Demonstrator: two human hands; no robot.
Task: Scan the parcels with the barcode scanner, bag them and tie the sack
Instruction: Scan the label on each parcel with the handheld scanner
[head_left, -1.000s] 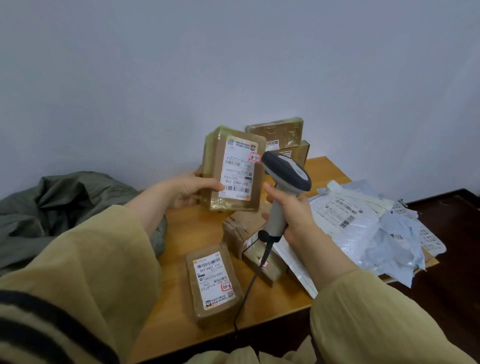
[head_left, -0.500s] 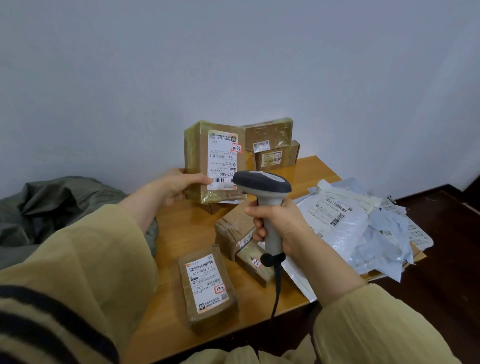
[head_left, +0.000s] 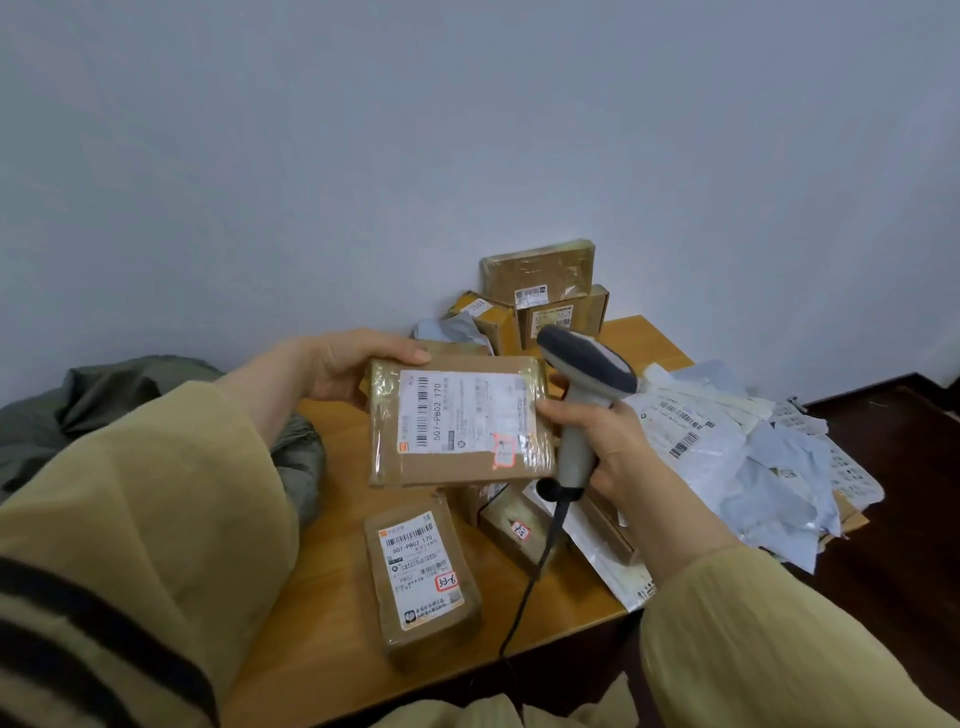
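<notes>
The person's left hand (head_left: 358, 366) is gripping a flat brown parcel (head_left: 457, 423) by its far left edge, thumb lying over the top, holding it label-up above the wooden table (head_left: 332, 639). The right hand (head_left: 605, 447) is wrapped tight around the handle of the barcode scanner (head_left: 582, 395), with a fingertip touching the parcel's right edge. The scanner's head is sitting just beyond that edge and seems to be pointing past the label rather than at it, so I'd guess a read could fail or catch the wrong code. Shiny tape is glinting over the label, which may spoil a scan too. The parcel is being held from one end only; it could tip and drop onto the labelled box (head_left: 423, 577) lying below. The scanner cord (head_left: 530, 577) is trailing across the small boxes and might drag one off. The green sack (head_left: 104, 400) is lying crumpled to the left, well clear.
</notes>
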